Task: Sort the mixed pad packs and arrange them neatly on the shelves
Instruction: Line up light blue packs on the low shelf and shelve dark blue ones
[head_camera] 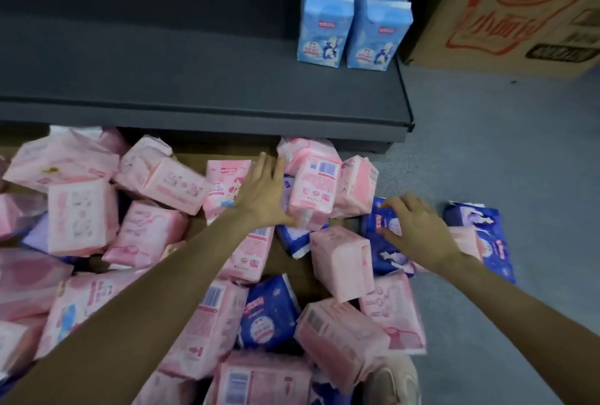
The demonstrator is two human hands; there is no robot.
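Single head view, steep downward look, close over both forearms; pack pile [201, 291] below, shelf [194, 80] beyond fingers.

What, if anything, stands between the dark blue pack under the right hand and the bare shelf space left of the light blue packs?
Nothing visible. The right hand rests on the dark blue pack; the shelf lies bare left of the light blue packs. Pink packs lie lower, on the pile.
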